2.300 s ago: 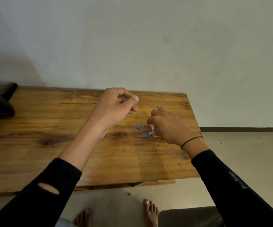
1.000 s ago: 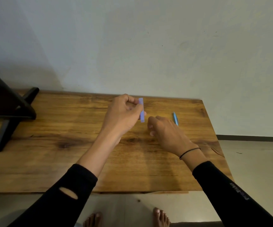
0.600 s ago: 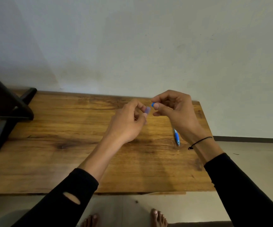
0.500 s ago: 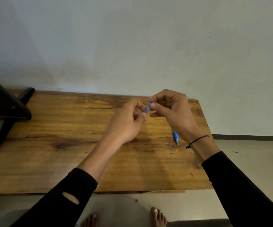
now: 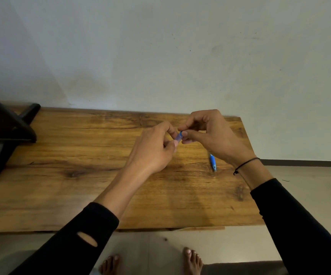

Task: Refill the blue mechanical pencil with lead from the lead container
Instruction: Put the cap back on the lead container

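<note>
From my remote seat I saw both hands raised above the wooden table (image 5: 81,175), meeting over its far middle. The left hand (image 5: 152,149) had its fingers curled, thumb and forefinger pinching the lead container (image 5: 178,138), a small pale translucent tube, tilted so that its upper end pointed toward the other hand. The right hand (image 5: 210,135) was curled as well, its thumb and forefinger pinching the small blue cap (image 5: 181,133) at the top end of that container. I could not tell whether the cap was seated on the tube or just touching it; the fingertips covered the join. The two hands were touching or very nearly so at that point.

The blue mechanical pencil (image 5: 212,162) lay flat on the table, near the right edge, under the right wrist and apart from both hands. Only its nearer part showed; the rest was hidden behind the right hand. Its tip pointed toward me.

A thin black cord bracelet (image 5: 245,165) circled the right wrist, and both arms wore black sleeves. At the far left of the table stood a dark stand (image 5: 5,133) with angled legs. Below the table's near edge I saw bare feet (image 5: 192,261) on a pale floor.
</note>
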The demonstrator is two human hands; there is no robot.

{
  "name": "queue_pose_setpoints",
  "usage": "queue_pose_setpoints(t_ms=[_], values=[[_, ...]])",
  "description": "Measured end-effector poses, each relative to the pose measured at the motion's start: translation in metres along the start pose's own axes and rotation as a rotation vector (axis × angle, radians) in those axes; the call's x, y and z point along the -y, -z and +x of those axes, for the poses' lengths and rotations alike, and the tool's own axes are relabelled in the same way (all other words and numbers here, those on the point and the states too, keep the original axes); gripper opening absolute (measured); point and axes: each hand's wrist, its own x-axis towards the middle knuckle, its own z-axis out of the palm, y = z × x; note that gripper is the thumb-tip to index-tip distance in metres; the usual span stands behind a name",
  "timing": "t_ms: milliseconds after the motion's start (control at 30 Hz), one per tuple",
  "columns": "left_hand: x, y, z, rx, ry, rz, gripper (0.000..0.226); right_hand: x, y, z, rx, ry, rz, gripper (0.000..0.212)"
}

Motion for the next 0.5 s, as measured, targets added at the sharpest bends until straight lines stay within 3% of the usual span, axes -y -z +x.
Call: queue_pose_setpoints(t_ms=[100,267,500], values=[[0.001,0.001,0.001,0.012,0.072,-0.122,0.007,0.000,-0.003,-0.001,-0.006,0.008,0.008,0.013],[-0.005,0.009,0.004,0.094,0.260,-0.653,0.006,0.001,-0.004,-0.001,-0.005,0.039,0.067,0.032],[-0.006,0.014,0.005,0.171,0.279,-0.881,0.017,0.000,-0.011,-0.001,-0.131,0.067,0.140,0.022]])
